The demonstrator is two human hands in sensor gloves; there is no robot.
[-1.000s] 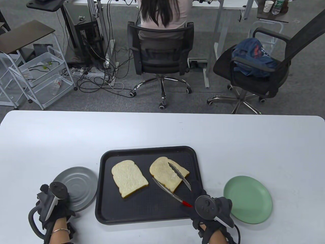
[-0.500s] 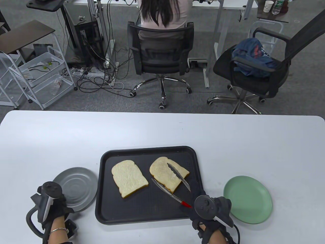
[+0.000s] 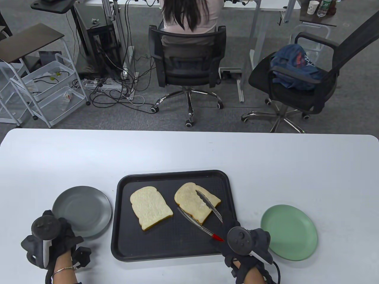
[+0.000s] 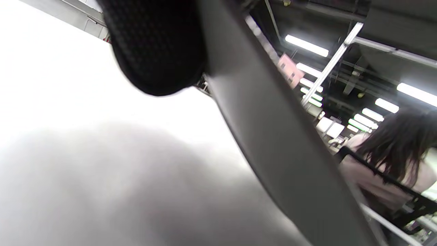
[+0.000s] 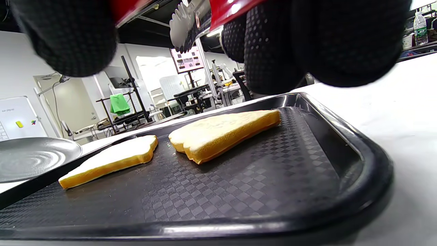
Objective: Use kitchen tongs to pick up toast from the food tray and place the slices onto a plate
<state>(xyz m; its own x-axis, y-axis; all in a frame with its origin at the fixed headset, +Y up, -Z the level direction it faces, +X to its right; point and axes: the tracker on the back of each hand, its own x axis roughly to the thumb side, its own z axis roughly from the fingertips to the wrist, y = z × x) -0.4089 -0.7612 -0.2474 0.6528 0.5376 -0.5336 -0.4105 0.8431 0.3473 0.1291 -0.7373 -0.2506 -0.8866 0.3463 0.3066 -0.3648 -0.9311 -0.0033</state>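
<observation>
Partly hidden right hand (image 3: 247, 241) grasping tongs (image 3: 204, 214) over toast (image 3: 197, 202), left hand (image 3: 54, 236) fingers unreadable beside grey plate (image 3: 82, 211)

Right hand (image 3: 247, 239) low at bottom right, fingers (image 5: 273, 44) curled, left hand (image 3: 54, 236) at bottom left, grip unclear

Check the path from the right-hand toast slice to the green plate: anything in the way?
Only the black tray's raised right rim lies between the right toast slice and the green plate. The tongs, gripped by the right hand, must lift the slice over it. The table between them looks bare.
</observation>
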